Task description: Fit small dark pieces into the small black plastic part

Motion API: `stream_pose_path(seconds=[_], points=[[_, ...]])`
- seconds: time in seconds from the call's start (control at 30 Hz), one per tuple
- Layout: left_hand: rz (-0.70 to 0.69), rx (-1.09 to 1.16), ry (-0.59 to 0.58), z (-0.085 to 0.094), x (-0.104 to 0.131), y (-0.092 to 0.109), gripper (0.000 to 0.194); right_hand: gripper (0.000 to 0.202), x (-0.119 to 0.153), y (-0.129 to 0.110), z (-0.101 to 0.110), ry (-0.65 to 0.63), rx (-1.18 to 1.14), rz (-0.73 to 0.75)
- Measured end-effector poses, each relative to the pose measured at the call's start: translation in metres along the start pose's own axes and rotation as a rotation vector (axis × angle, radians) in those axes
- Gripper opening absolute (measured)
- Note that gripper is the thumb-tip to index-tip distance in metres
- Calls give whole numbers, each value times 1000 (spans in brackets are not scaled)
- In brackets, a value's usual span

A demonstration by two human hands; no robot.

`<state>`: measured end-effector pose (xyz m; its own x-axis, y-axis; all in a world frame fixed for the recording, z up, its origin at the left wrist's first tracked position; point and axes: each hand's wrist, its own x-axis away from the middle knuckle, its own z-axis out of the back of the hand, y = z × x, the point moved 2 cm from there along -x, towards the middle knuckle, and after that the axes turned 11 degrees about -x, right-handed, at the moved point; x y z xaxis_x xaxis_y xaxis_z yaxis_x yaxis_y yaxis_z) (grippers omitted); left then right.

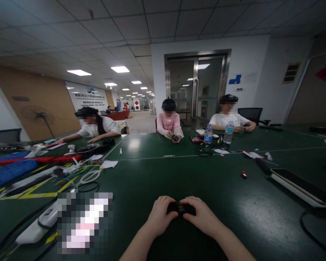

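Low in the head view, my left hand (162,214) and my right hand (197,214) come together over the green table (141,181). Between them is a small black object (181,208), its middle showing between my fingertips. My left fingers and thumb are closed round its left end, and my right fingers and thumb round its right end. Most of it is covered by my fingers, so I cannot tell its kind. It appears to be just above or on the tabletop.
Left of my hands lie a blurred bright rectangle (87,221), a white power strip (40,226), cables (89,176) and a blue tray (13,172). To the right are a small red object (243,174) and a flat white-edged device (301,186). Two bottles (208,134) and several people are beyond.
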<state>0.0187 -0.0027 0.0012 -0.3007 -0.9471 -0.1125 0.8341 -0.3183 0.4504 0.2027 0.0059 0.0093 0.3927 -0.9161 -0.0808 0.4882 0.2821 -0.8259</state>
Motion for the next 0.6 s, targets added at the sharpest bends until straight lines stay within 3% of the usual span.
stream_pose_path(seconds=[0.6], points=[[5,20,-29,7,3,5,33,25,-1,-3,0,-18,12,7]])
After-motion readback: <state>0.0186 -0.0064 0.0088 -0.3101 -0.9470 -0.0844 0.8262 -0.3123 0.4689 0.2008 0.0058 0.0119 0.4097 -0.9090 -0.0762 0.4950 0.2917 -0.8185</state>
